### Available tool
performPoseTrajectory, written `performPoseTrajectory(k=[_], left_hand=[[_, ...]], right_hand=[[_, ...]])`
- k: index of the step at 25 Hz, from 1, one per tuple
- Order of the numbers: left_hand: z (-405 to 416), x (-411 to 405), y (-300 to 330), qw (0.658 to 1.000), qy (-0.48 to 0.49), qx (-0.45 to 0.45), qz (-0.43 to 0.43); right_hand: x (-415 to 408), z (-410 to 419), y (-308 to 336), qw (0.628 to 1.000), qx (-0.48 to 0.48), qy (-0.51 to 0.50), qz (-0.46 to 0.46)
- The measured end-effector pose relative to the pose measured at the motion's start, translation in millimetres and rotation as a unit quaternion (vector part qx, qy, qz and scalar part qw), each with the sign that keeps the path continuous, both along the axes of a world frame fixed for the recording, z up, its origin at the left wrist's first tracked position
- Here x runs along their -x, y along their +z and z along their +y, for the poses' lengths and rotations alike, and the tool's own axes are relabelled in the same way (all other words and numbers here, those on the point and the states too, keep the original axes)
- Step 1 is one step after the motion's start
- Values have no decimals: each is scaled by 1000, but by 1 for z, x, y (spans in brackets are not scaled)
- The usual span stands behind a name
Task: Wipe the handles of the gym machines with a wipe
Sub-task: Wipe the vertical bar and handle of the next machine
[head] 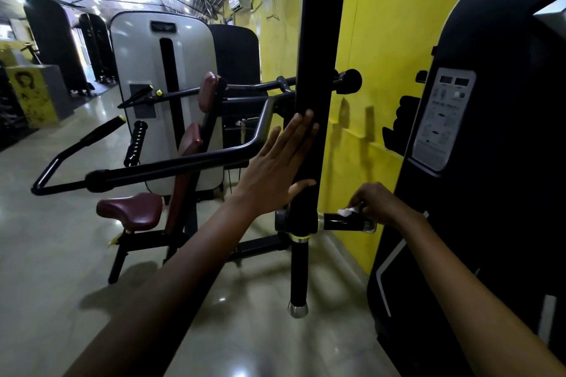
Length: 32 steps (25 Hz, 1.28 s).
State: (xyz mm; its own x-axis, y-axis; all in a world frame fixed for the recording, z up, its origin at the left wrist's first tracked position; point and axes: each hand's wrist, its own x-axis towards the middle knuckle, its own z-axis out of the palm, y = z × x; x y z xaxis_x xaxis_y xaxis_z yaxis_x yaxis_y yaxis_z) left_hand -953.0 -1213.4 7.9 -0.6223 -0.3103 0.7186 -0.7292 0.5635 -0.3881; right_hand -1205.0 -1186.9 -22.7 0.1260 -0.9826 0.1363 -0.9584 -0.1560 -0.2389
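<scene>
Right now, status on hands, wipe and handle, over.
Left hand flat on the black post. Right hand pinching wipe on the side handle. Nothing in the way.

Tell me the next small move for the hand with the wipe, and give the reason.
Probably slide the right hand with the white wipe inward along the horizontal handle toward the vertical bar. The wipe sits near the handle's outer end, so the inner stretch looks still to be covered. The left hand lies flat against the bar, seemingly steadying it.
</scene>
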Motion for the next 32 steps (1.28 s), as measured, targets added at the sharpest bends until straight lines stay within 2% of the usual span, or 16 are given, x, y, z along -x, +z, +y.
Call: performPoseTrajectory(k=[2,6,11,15,21,25,28,32], left_hand=[[-1,1,-1,1000,-6,3,5],[-2,-4,-2,1000,-20,-6,14],[0,1,-2,1000,-11,-3,6],[0,1,-3,1000,-22,-12,17],[2,-2,-4,999,-28,-27,24],[1,-2,-4,999,-22,-20,21],[1,-1,-3,1000,-19,-12,19],[1,3,-3,1000,-20,-10,21]], right_hand=[[-7,2,-3,1000,10,-2,13],[-13,8,-9,999,17,18,-35],[-1,8,-9,1000,1,-23,9],[-16,7,-15,1000,-8,-16,12],[-65,2,-18,998,64,-4,-9],[-69,13,-25,990,98,-5,-98],[-64,33,-37,983,173,-13,-55],[-60,48,-66,962,265,50,-39]])
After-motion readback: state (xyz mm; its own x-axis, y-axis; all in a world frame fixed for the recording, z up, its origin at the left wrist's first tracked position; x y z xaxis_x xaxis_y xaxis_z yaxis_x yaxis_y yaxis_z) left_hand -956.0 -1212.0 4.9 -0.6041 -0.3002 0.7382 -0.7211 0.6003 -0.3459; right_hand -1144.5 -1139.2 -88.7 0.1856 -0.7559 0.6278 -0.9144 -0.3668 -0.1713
